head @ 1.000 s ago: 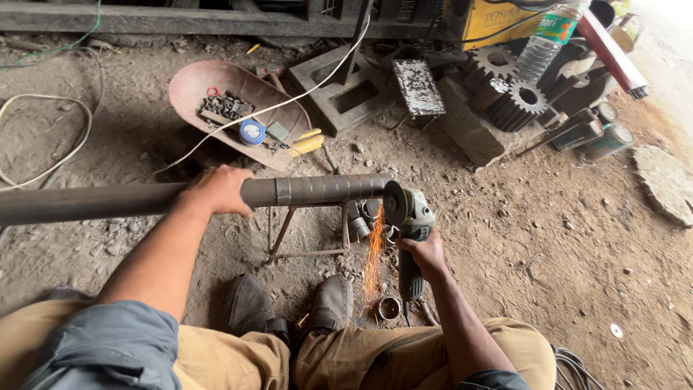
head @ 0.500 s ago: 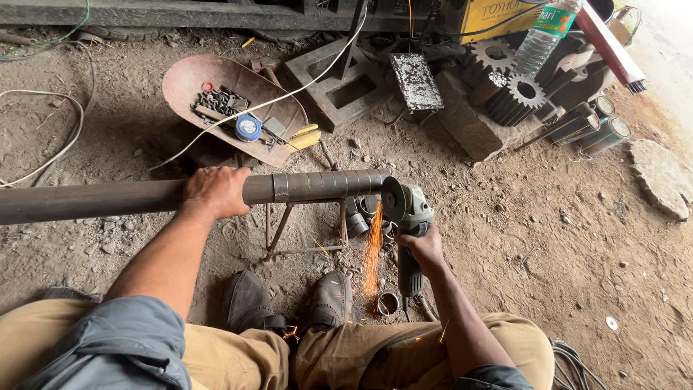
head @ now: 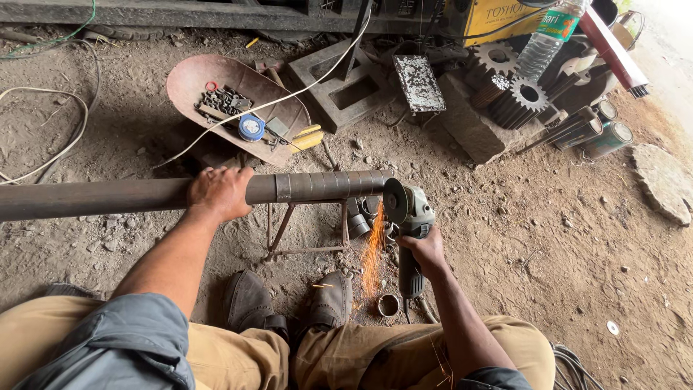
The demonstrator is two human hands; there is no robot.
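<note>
Grinder (head: 411,217) bites the pipe (head: 317,186) end, sparks fall.
Left hand (head: 219,191) clamps pipe, right hand (head: 426,249) grips grinder; disc may snag, pipe could roll off its stand (head: 307,231).

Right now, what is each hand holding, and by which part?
The left hand grips the long metal pipe around its middle, over the top. The right hand holds the angle grinder by its body, just behind the head, disc at the pipe's end.
</note>
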